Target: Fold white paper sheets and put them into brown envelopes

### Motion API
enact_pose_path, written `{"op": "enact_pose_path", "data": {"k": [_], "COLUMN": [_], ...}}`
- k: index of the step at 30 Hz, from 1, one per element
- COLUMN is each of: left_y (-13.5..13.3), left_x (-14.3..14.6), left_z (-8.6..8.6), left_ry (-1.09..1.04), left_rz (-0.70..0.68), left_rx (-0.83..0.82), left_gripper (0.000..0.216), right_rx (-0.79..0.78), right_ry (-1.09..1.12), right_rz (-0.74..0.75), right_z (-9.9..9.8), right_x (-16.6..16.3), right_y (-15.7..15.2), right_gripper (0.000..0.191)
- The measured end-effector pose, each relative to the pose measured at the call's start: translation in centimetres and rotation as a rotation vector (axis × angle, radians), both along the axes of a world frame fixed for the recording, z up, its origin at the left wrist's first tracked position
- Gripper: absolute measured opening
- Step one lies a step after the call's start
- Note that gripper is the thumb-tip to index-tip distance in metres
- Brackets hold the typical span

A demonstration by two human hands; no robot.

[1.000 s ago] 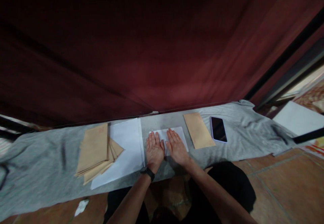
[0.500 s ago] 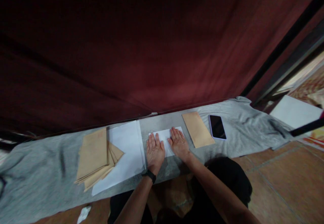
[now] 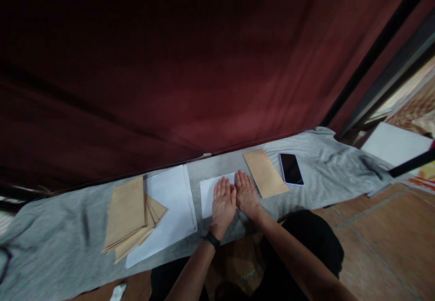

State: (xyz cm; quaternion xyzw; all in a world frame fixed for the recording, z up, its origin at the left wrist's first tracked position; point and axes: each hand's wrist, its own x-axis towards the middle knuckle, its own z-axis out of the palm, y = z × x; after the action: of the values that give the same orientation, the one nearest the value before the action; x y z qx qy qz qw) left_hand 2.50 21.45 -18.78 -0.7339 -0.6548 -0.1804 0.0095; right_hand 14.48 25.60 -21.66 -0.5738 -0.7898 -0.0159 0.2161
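A folded white paper (image 3: 208,195) lies on the grey cloth (image 3: 68,242) in front of me. My left hand (image 3: 223,205) lies flat on its right part with fingers stretched out, a black band on the wrist. My right hand (image 3: 247,195) lies flat beside it, touching it, over the paper's right edge. Both hands are open and hold nothing. A single brown envelope (image 3: 264,172) lies just right of my right hand.
A stack of brown envelopes (image 3: 129,216) rests on white sheets (image 3: 173,201) at the left. A dark phone (image 3: 291,168) lies right of the single envelope. A dark red curtain (image 3: 204,65) hangs behind. Another white sheet (image 3: 396,144) lies far right on the tiled floor.
My left hand has slid to the right across the paper until it touches my right hand, baring the paper's left part. The view has shifted slightly.
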Motion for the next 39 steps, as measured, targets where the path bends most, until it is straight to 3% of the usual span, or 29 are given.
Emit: {"op": "enact_pose_path", "data": {"k": [5,11,20,26,33,39], "left_y": [1.0,1.2,-0.2,-1.0,-1.0,-1.2], "left_x": [2.3,-1.2,-5.6,-6.0,-5.7,-5.6], "left_z": [-0.5,-1.0,-1.4,-1.0,-0.5,-0.3], "left_ry": [-0.033,0.026,0.089,0.112,0.139,0.128], "left_rz": [-0.046,0.034,0.203,0.216,0.188,0.196], "left_rx": [-0.077,-0.033,0.037,0.044,-0.006,0.018], "left_gripper": [0.062,0.062,0.062,0.060,0.056,0.058], "right_rx": [0.006,-0.004,0.021,0.068,0.046,0.046], "right_ry": [0.014,0.014,0.025,0.071,0.069,0.039], "right_rz": [0.051,-0.024,-0.054,-0.018,0.253,0.155], "right_z": [-0.5,0.4,0.8,1.3,1.4,0.8], "right_x": [0.4,-0.4,-0.6,-0.6,-3.3,-2.2], "right_y": [-0.1,-0.1,-0.2,-0.4,-3.7,-3.3], "right_gripper": [0.069,0.058,0.057,0.056,0.052,0.054]}}
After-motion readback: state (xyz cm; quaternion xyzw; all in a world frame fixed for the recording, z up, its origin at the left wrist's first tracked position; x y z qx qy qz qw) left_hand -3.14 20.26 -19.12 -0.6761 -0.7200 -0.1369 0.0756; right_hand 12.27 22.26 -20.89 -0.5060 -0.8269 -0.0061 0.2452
